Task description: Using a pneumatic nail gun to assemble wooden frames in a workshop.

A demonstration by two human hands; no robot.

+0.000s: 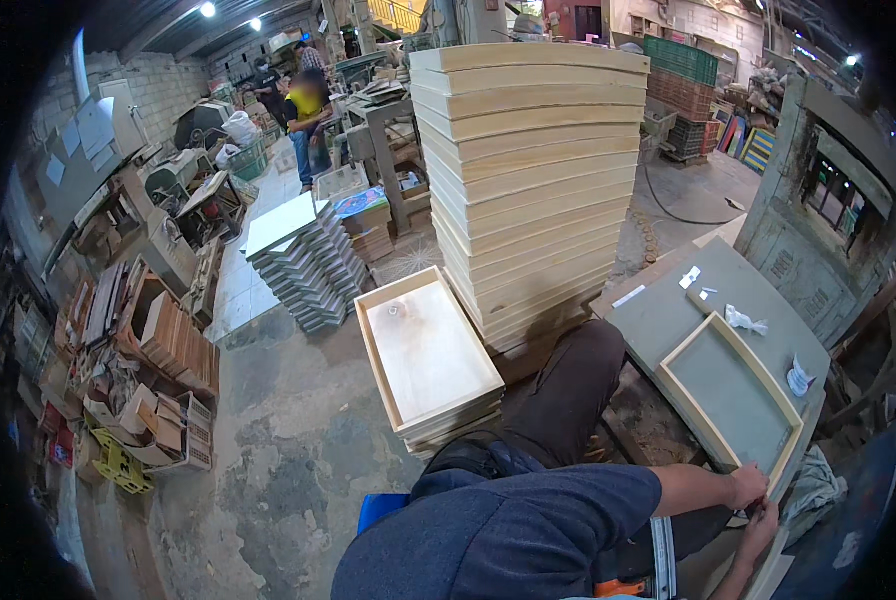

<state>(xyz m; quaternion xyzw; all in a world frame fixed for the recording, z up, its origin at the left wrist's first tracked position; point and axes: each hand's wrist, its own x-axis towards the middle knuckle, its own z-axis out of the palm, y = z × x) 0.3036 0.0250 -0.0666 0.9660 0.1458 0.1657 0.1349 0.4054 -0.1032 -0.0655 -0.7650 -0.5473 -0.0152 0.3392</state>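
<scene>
A thin-walled, light wooden frame (690, 336) lies on a grey board-topped table to my right. At its near end is my left hand (750, 486), its fingers closed on the frame's rim. Right beside it, my right hand (763, 522) has its fingers bent together at the same corner. What the right fingers pinch is too small to make out. A small white crumpled piece (746, 320) and another white piece (799, 377) lie on the grey tabletop (658, 325) around the frame.
A tall stack of wooden trays (538, 180) rises ahead of me, with a lower stack of trays (428, 345) beside my leg. Zigzag-stacked panels (308, 260) stand further left. A grey machine (818, 215) is beyond the table. A person in yellow (308, 115) stands at the back.
</scene>
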